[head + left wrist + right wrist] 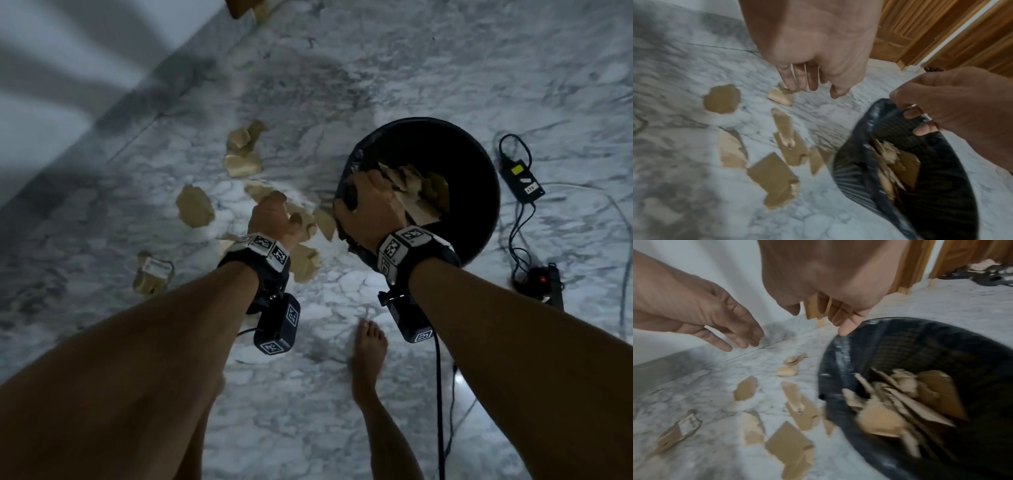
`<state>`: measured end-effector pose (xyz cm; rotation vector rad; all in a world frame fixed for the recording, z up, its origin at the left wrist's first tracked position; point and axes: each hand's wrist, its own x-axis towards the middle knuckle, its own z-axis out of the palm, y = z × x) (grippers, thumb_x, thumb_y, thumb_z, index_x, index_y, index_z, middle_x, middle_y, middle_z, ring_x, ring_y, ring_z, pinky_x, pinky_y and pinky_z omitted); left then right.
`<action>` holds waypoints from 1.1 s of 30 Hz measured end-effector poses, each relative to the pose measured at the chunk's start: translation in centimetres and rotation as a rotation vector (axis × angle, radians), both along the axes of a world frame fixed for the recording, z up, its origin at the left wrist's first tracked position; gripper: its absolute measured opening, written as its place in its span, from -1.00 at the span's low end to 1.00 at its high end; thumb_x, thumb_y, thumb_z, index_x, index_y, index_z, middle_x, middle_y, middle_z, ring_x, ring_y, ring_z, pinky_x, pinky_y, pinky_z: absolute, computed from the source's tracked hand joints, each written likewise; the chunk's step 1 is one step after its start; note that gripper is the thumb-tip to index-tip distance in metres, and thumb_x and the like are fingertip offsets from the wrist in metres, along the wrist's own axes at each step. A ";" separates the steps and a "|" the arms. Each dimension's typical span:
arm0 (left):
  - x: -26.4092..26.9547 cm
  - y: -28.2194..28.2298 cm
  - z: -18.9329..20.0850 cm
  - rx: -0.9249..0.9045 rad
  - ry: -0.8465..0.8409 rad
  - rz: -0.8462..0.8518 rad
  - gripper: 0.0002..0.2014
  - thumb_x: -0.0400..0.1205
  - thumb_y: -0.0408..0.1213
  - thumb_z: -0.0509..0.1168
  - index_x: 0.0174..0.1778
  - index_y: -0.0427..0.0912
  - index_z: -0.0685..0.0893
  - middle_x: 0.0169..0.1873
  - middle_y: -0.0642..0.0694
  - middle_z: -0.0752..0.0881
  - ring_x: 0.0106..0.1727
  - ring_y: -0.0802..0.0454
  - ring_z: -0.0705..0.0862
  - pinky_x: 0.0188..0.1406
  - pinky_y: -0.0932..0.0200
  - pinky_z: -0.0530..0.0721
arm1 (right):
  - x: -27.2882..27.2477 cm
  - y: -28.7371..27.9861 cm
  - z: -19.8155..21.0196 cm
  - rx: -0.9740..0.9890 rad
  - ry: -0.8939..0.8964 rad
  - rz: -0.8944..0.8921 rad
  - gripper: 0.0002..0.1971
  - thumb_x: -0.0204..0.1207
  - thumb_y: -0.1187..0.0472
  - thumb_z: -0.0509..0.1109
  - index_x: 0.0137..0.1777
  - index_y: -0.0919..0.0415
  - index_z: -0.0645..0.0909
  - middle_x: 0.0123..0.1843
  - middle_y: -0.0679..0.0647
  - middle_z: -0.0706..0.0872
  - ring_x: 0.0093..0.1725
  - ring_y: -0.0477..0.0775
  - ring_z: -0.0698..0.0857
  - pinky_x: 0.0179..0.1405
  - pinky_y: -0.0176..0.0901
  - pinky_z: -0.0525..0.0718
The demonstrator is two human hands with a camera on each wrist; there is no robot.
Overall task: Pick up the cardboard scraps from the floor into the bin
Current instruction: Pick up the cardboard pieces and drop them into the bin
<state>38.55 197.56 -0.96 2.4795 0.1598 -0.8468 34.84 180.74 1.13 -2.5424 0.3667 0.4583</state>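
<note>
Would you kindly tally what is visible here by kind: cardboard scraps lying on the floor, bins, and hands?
Torn brown cardboard scraps on the white marble floor: at least 8 (some overlap)
Round black mesh bin: 1
Bare hands: 2, the left hand and the right hand
Total: at least 11

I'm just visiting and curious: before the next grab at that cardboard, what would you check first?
1. Left hand free: ok, fingers relaxed, holding nothing.
2. Right hand has a grip on the round black bin: ok, fingers curled over its rim.
3. Torn brown cardboard scraps close by: ok, several lie beside the bin on the white marble floor.
4. Room in the bin: ok, its wall shows above the scraps inside.
5. Floor cleared: not ok, scraps remain.
</note>
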 end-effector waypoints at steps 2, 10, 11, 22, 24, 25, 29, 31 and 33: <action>0.9 4.6 -0.6 0.001 -0.016 -0.014 -0.58 0.59 -0.21 0.32 0.36 -0.25 0.54 0.34 -0.26 0.60 0.35 -0.23 0.58 0.30 -0.01 0.57 | 1.0 4.7 -0.7 0.011 0.013 0.027 -0.59 0.53 0.03 0.35 0.28 0.27 0.53 0.29 0.26 0.53 0.24 0.32 0.54 0.03 0.10 0.60; 2.7 27.0 -4.6 0.106 0.065 0.059 -0.61 0.61 -0.20 0.28 0.34 -0.28 0.54 0.33 -0.28 0.56 0.36 -0.26 0.54 0.32 -0.09 0.54 | 2.9 25.4 -5.8 0.040 0.170 0.164 -0.55 0.54 0.02 0.36 0.37 0.21 0.48 0.36 0.16 0.49 0.35 0.26 0.49 0.20 0.12 0.57; 2.7 29.5 -5.4 0.129 0.084 0.082 -0.60 0.61 -0.19 0.28 0.34 -0.28 0.54 0.33 -0.29 0.55 0.36 -0.26 0.54 0.32 -0.09 0.54 | 3.1 27.3 -6.9 0.035 0.184 0.185 -0.54 0.55 0.03 0.35 0.39 0.21 0.47 0.38 0.16 0.48 0.37 0.25 0.48 0.21 0.14 0.58; -1.1 39.7 -20.0 0.256 0.261 0.332 -0.51 0.60 -0.18 0.31 0.41 -0.27 0.41 0.41 -0.31 0.41 0.45 -0.30 0.40 0.33 -0.14 0.47 | 4.8 34.5 -22.7 -0.208 0.360 0.389 -0.62 0.56 0.24 0.33 0.37 0.24 0.47 0.37 0.27 0.43 0.35 0.37 0.45 0.09 0.19 0.58; -1.7 39.6 -22.9 0.273 0.270 0.401 -0.44 0.55 -0.18 0.37 0.42 -0.28 0.39 0.41 -0.32 0.41 0.45 -0.30 0.41 0.34 -0.17 0.48 | 4.7 34.0 -25.4 -0.265 0.379 0.380 -0.59 0.53 0.26 0.38 0.37 0.25 0.45 0.36 0.28 0.43 0.34 0.40 0.45 0.10 0.22 0.58; -2.0 39.5 -24.2 0.286 0.270 0.424 -0.38 0.51 -0.16 0.41 0.44 -0.28 0.37 0.41 -0.31 0.41 0.46 -0.29 0.41 0.36 -0.19 0.49 | 4.6 33.7 -26.6 -0.285 0.393 0.372 -0.55 0.50 0.25 0.43 0.37 0.24 0.43 0.36 0.29 0.43 0.33 0.41 0.45 0.12 0.23 0.58; -2.6 38.7 -28.2 0.307 0.246 0.507 -0.12 0.42 -0.07 0.51 0.55 -0.27 0.21 0.50 -0.29 0.31 0.53 -0.27 0.32 0.44 -0.22 0.43 | 3.4 32.4 -30.4 -0.392 0.395 0.349 -0.37 0.38 0.21 0.58 0.38 0.23 0.36 0.32 0.30 0.45 0.26 0.42 0.50 0.07 0.24 0.58; -2.6 37.8 -29.1 0.338 0.235 0.546 -0.02 0.38 -0.05 0.55 0.59 -0.26 0.13 0.53 -0.30 0.24 0.55 -0.29 0.28 0.45 -0.27 0.43 | 3.0 31.9 -31.4 -0.416 0.338 0.346 -0.35 0.35 0.23 0.60 0.37 0.25 0.35 0.26 0.32 0.49 0.22 0.41 0.51 0.01 0.21 0.57; -2.5 37.3 -29.6 0.416 0.218 0.541 0.03 0.34 0.01 0.57 0.59 -0.27 0.13 0.52 -0.30 0.25 0.54 -0.30 0.30 0.44 -0.27 0.44 | 2.8 31.5 -31.9 -0.392 0.339 0.359 -0.34 0.38 0.19 0.58 0.39 0.26 0.32 0.22 0.34 0.58 0.22 0.42 0.52 0.03 0.20 0.54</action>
